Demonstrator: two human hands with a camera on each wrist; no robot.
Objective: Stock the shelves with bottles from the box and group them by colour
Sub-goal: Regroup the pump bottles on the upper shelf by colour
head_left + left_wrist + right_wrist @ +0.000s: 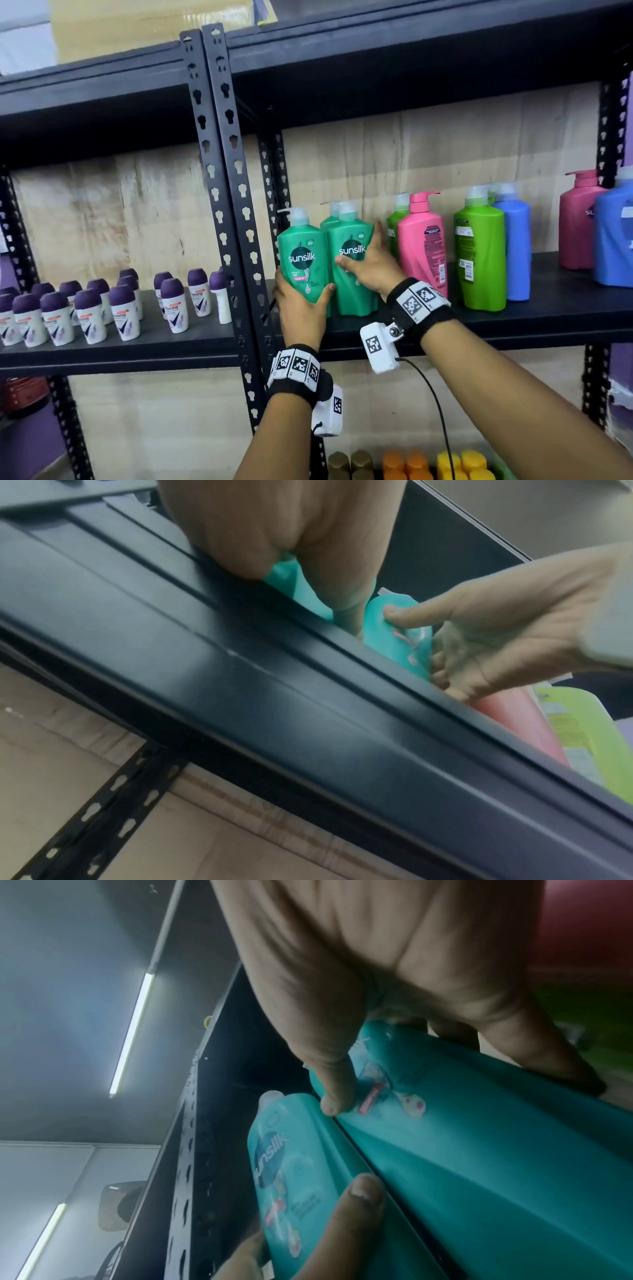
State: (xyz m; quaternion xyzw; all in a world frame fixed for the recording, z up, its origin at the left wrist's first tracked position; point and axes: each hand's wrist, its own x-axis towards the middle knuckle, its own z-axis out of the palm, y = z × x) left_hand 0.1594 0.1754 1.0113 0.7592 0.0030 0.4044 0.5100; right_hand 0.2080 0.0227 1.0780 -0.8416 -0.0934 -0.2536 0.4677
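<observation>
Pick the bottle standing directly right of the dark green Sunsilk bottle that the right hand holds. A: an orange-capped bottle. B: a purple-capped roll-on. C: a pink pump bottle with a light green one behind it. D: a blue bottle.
C: in the head view the right hand grips the dark green Sunsilk bottle, and next on its right stands the pink pump bottle, a light green bottle behind it.

held bottles (303, 260): teal green
pink bottle (424, 243): pink, black print
lime bottle (479, 253): lime green
blue bottle (515, 246): blue
deodorants (90, 315): white, purple caps
shelf (513, 318): black
</observation>
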